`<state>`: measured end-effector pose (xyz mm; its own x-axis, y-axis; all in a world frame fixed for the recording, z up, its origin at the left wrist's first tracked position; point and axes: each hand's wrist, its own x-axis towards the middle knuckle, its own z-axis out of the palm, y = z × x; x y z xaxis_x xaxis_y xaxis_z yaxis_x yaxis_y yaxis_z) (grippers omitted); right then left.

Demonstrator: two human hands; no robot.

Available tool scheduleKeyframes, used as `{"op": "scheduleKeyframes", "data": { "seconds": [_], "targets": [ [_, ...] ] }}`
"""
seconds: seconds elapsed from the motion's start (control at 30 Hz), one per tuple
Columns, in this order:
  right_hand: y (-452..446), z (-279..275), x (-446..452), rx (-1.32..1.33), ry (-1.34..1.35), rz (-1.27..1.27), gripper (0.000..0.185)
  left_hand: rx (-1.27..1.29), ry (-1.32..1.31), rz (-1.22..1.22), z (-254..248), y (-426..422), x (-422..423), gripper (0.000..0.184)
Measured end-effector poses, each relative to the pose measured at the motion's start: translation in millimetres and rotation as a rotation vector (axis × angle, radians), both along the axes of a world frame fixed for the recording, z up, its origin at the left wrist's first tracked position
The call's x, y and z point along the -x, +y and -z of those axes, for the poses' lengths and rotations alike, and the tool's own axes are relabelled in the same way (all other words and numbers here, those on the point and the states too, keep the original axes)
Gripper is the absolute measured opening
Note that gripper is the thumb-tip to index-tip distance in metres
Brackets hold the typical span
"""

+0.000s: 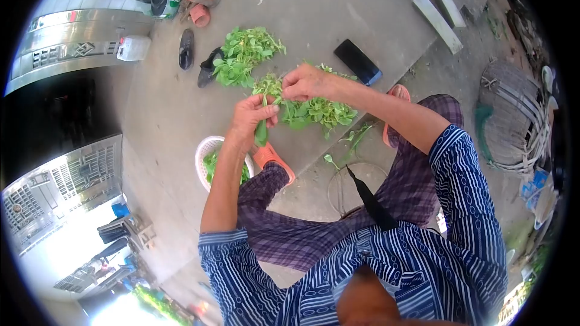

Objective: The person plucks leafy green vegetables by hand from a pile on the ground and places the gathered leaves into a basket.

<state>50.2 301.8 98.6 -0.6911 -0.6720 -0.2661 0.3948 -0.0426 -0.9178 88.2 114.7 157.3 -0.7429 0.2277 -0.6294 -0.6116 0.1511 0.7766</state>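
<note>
Between my two hands is a leafy green sprig (pixel 261 133). My left hand (pixel 251 113) is closed round its stems, and a broad leaf hangs below the fingers. My right hand (pixel 302 82) is pinched at the upper end of the greens, its fingertips partly hidden. Beneath and beside my right hand lies a pile of greens (pixel 320 111) on the concrete ground. A second pile of greens (pixel 244 54) lies farther off, up and to the left. Near my left forearm stands a white basket (pixel 202 160) with green leaves inside, partly covered by the arm.
A black phone (pixel 357 61) lies beyond the right forearm. Dark shoes (pixel 186 49) are by the far pile. A white jug (pixel 133 48) stands at the left, with red containers (pixel 200 15) farther back. Pale blocks (pixel 437 23) and a large woven basket (pixel 510 115) are at the right.
</note>
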Motion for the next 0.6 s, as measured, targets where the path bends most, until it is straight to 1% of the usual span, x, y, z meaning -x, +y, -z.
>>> {"op": "scheduleKeyframes", "data": {
  "seconds": [0.13, 0.2, 0.3, 0.33, 0.4, 0.47, 0.5, 0.53, 0.57, 0.6],
  "targets": [
    [1.1, -1.8, -5.3, -0.036, 0.037, -0.096, 0.015, 0.092, 0.006, 0.010, -5.6, 6.9, -12.0, 0.014],
    [-0.8, -0.5, -7.9, -0.035, 0.058, -0.143, 0.014, 0.221, 0.049, 0.126, -2.8, 7.4, -14.3, 0.013],
    [-2.1, -1.3, -11.0, -0.063, 0.133, -0.151, 0.014, 0.227, 0.070, 0.120, 2.2, 6.1, -19.0, 0.014],
    [-2.7, -0.2, -11.8, -0.041, 0.092, -0.154, 0.014, 0.223, 0.068, 0.116, 3.2, 5.7, -19.6, 0.014],
    [-4.6, 2.3, -13.2, -0.022, 0.051, -0.167, 0.013, 0.094, 0.079, 0.072, 0.7, 4.6, -20.5, 0.014],
    [-6.7, 7.8, -13.9, 0.097, -0.209, -0.145, 0.015, 0.093, 0.077, 0.042, -4.8, 1.6, -20.5, 0.014],
    [-7.8, 7.8, -14.2, 0.096, -0.206, -0.153, 0.015, 0.095, 0.073, 0.020, -6.4, -1.1, -20.4, 0.014],
    [-9.1, 7.1, -15.8, 0.072, -0.255, -0.059, 0.015, 0.096, 0.073, 0.012, -6.6, -4.9, -20.5, 0.014],
    [-11.0, 7.0, -17.4, 0.046, -0.307, 0.036, 0.016, 0.187, 0.101, 0.046, -5.4, -8.8, -21.0, 0.013],
    [-11.8, 3.1, -17.7, 0.044, -0.313, 0.030, 0.016, 0.277, 0.125, 0.081, -4.3, -11.6, -22.1, 0.012]
  ]
}}
